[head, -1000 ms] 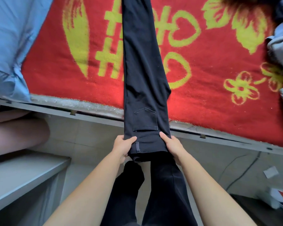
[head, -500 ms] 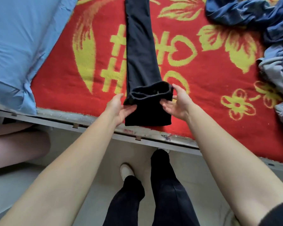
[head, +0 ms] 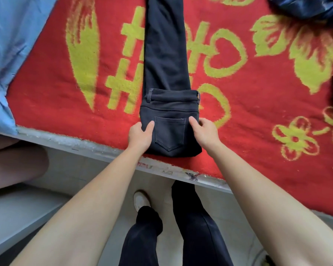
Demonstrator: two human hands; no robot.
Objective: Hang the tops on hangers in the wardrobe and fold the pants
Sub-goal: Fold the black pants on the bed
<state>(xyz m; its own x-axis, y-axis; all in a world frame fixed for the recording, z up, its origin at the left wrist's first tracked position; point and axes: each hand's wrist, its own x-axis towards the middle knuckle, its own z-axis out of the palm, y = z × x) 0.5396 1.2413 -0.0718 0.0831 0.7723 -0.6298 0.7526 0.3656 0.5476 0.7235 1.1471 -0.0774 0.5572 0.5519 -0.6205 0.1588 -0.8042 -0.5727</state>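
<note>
Bed (head: 75,143) under a red blanket (head: 56,104) with a yellow-green pattern, person standing at its near edge. Black pants (head: 165,54) lie lengthwise across the blanket, legs running to the far side and out of view. Seat end is doubled over onto the legs close to the near edge, back pocket (head: 169,131) facing up, waistband (head: 173,95) lying across the legs. Left hand (head: 139,135) grips the left side of the doubled part, thumb on top, other fingers curled at the edge, tips hidden. Right hand (head: 205,131) pinches the right side just beside the pocket, thumb on top, fingers bent. Blue bedding (head: 12,45) at the left edge, dark blue garment (head: 306,6) at the far right corner, both well apart from the pants. White shoe (head: 140,198) on the floor below

Risks, my read:
- Fold sits just beside the near edge, so a pull toward the body could drag it off the bed
- Plush blanket may hold the lower layer while the top one slides, giving a crooked stack
- Uneven grip left vs right would skew the next fold
- If released too soon, the waistband end may spring open
</note>
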